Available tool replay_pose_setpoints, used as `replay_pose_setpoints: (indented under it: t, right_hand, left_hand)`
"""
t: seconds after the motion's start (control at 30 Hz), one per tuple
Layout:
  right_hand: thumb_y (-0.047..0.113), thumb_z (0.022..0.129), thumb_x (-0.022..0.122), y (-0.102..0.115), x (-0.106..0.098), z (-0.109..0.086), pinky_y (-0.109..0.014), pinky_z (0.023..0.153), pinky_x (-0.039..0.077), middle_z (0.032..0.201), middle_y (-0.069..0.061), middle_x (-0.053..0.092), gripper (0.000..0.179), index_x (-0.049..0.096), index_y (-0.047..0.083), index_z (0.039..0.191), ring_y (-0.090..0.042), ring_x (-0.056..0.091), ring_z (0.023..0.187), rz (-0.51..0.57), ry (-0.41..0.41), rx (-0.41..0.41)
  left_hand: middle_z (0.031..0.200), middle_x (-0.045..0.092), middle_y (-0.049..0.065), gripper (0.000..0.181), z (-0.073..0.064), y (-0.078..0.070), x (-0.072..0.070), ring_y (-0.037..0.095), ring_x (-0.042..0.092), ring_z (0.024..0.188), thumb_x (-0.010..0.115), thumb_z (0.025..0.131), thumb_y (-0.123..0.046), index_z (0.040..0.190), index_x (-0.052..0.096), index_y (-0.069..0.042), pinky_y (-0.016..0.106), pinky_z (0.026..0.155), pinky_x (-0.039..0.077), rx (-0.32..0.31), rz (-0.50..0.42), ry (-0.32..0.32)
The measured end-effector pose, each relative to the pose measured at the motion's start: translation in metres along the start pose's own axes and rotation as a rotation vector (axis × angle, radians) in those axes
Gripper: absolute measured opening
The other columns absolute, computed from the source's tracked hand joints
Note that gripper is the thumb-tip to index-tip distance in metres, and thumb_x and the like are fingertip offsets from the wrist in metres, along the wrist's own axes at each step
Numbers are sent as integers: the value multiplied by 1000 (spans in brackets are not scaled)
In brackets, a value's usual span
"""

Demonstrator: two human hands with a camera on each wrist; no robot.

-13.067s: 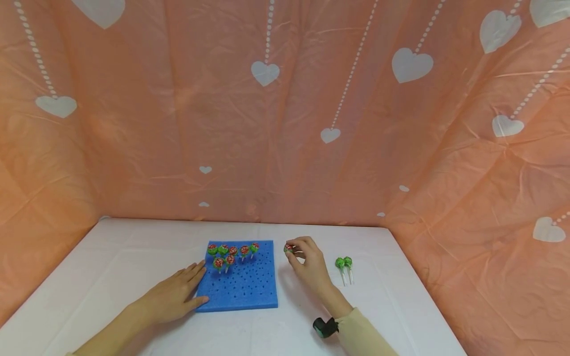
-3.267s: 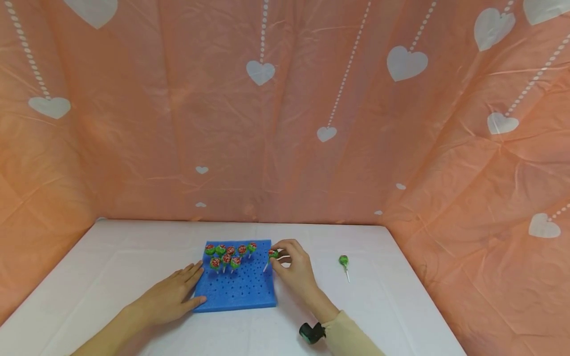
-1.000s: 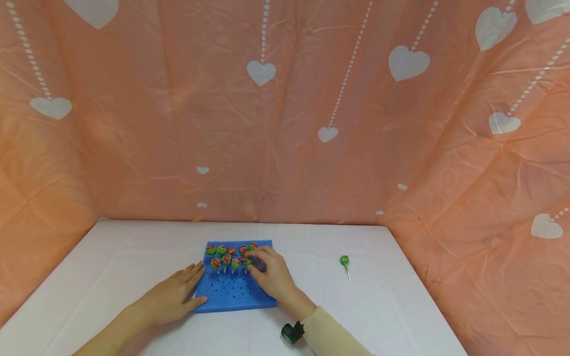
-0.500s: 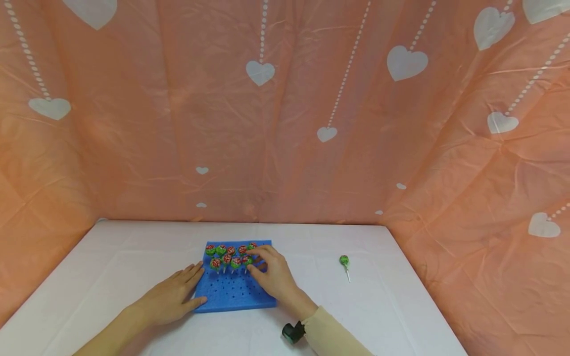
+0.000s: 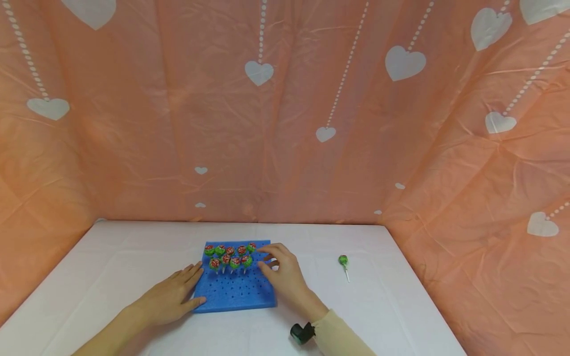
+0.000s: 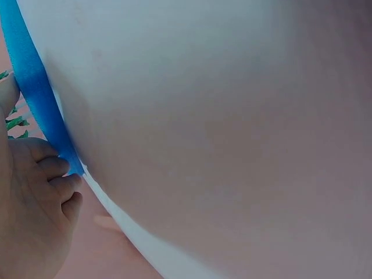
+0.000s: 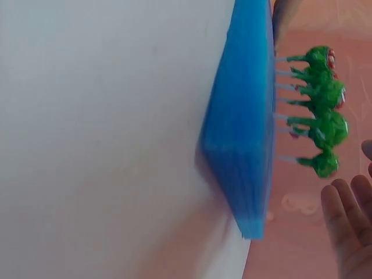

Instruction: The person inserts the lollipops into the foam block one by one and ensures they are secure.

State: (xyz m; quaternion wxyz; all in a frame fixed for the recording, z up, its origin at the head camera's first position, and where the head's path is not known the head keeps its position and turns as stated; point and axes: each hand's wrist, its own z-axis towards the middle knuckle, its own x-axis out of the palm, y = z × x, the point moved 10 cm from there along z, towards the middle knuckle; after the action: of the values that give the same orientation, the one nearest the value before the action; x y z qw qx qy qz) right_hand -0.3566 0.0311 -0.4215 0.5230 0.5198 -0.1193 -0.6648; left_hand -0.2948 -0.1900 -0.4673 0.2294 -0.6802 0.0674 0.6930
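Note:
Several lollipops in red and green wrappers [image 5: 235, 262] stand in two rows at the back of a blue foam board [image 5: 240, 291] dotted with holes. My left hand [image 5: 175, 291] rests along the board's left edge, fingers straight, thumb at its front left corner. Just right of the lollipops hovers my right hand [image 5: 287, 272], its fingers apart and holding nothing. In the right wrist view the white sticks run into the foam, and the right hand [image 7: 351, 224] shows a gap from the nearest green-wrapped lollipop [image 7: 325, 164].
One more green lollipop [image 5: 343, 260] lies on the white table [image 5: 378, 306], right of the board, stick toward me. A peach curtain with white hearts [image 5: 267, 163] rises behind the table's back edge. A black wrist device [image 5: 302, 333] sits by my right sleeve.
My right hand brought a lollipop left to the board and set it at the right end of the second row. It has since let go and drawn back right. The left hand stays put.

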Motion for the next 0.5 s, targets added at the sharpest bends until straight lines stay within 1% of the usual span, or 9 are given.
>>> replay_pose_setpoints:
  t: [0.17, 0.37, 0.5]
  right_hand:
    - [12, 94, 71, -12, -16, -4, -24, 87, 61, 123, 0, 64, 31, 68, 10, 125, -19, 69, 103, -28, -44, 36]
    - [8, 91, 74, -20, -38, -10, -27, 82, 63, 119, -3, 66, 30, 70, 8, 121, -20, 71, 98, -58, -123, 29]
    - [6, 89, 76, -28, -50, -14, -27, 81, 63, 117, -4, 67, 31, 70, 8, 119, -19, 72, 95, -69, -162, 35]
  left_hand:
    - [157, 40, 28, 83, 1, 1, 2, 49, 40, 144, 52, 98, -60, 144, 49, 9, 62, 116, 38, -10, -2, 16]
    - [157, 40, 28, 82, 1, 0, 1, 49, 41, 144, 52, 98, -59, 144, 49, 9, 61, 116, 38, -1, 7, 10]
    - [157, 41, 28, 82, 1, 0, 1, 49, 41, 143, 53, 99, -59, 143, 50, 9, 61, 116, 39, 6, 11, 5]
